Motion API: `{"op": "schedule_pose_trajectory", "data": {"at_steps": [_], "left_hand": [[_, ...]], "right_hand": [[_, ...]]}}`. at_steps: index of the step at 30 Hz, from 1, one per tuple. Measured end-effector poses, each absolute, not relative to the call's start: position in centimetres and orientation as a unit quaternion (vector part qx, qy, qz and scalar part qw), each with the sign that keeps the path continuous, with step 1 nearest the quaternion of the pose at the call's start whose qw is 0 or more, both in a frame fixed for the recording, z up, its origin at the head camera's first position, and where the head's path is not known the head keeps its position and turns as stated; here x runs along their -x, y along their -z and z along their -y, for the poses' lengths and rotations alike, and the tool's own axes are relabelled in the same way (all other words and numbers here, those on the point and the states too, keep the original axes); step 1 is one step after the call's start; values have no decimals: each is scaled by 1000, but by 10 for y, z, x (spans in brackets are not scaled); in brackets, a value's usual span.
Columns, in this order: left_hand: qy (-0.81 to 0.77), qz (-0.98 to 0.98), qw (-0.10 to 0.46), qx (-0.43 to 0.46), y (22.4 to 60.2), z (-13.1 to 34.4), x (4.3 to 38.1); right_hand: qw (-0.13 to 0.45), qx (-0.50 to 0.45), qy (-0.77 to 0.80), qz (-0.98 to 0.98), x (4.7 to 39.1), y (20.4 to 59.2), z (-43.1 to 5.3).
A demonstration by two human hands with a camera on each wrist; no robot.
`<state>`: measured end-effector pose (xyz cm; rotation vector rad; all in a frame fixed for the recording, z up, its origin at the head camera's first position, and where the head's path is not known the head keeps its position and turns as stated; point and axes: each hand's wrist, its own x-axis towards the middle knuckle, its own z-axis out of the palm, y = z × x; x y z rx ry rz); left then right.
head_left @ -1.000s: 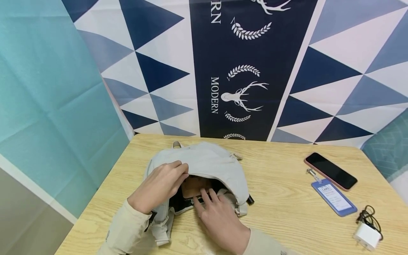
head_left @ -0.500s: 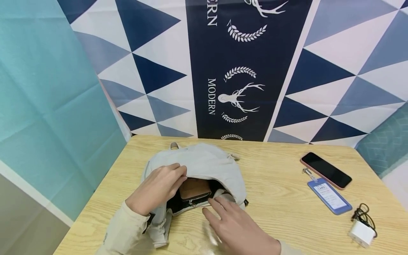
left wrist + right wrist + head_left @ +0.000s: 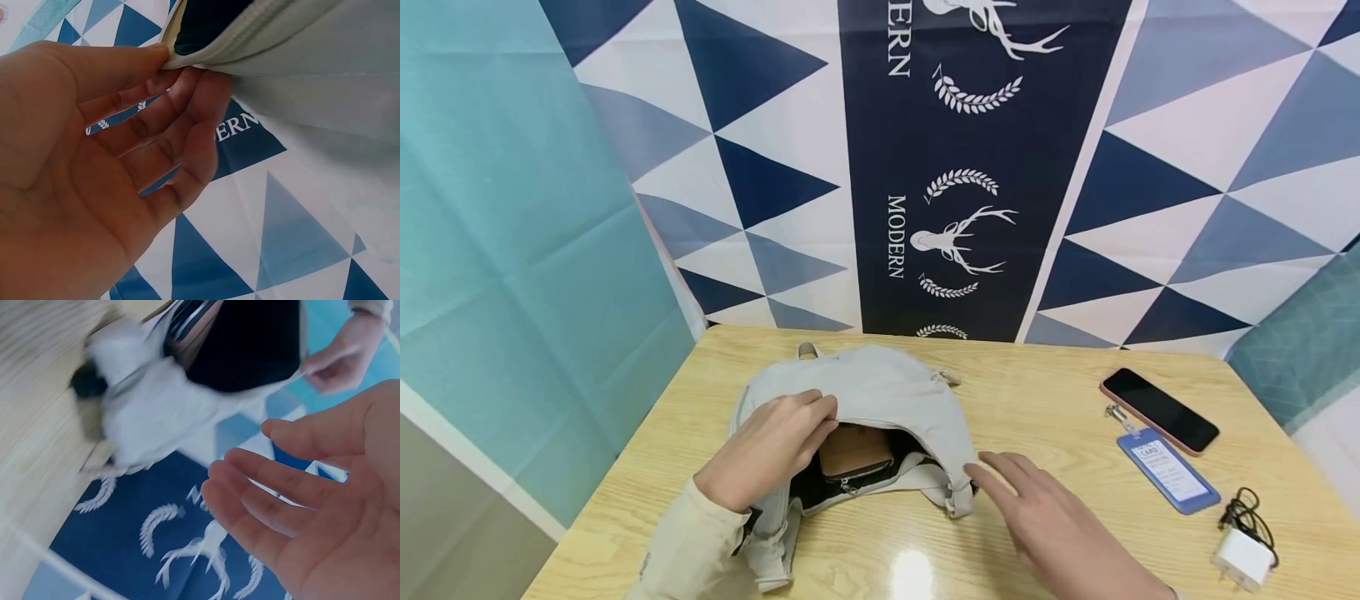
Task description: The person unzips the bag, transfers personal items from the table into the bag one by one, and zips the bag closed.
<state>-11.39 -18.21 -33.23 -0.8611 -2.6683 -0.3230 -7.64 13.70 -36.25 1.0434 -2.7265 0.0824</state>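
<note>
A pale grey backpack [image 3: 880,383] lies on the table with its zipped mouth toward me. My left hand [image 3: 767,450] pinches the upper edge of that mouth and holds it up; in the left wrist view, thumb and fingertips grip the zipper edge [image 3: 206,61]. Inside the bag sits a brown wallet [image 3: 853,452] with a dark zipped side. To the right of the bag my right hand [image 3: 1060,525] hovers with fingers loosely extended and nothing in them, as the right wrist view also shows.
At the table's right lie a black-screened phone [image 3: 1161,411] in a pink case, a blue card holder [image 3: 1171,472] with a clip, and a white charger [image 3: 1245,558] with a black cable. A patterned cloth [image 3: 955,167] hangs behind the table [image 3: 1022,400].
My right hand has come out of the bag's mouth and moved right, leaving the wallet inside in plain sight. My left hand keeps holding the bag's edge.
</note>
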Motion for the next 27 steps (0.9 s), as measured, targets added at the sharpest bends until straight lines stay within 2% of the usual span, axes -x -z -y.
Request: {"op": "schedule_pose_trajectory", "data": {"at_steps": [11,15,21,27], "left_hand": [[113,928,198,296,333,179,117],[123,925,202,298,335,179,119],[126,923,199,304,337,179,121],[120,925,193,305,338,180,120]], "right_hand": [[174,-252,-83,948,88,391,-207],[141,-204,-99,964,96,406,-242],[61,-102,-62,991,108,431,-297],[10,-65,-25,998,118,450,-322]]}}
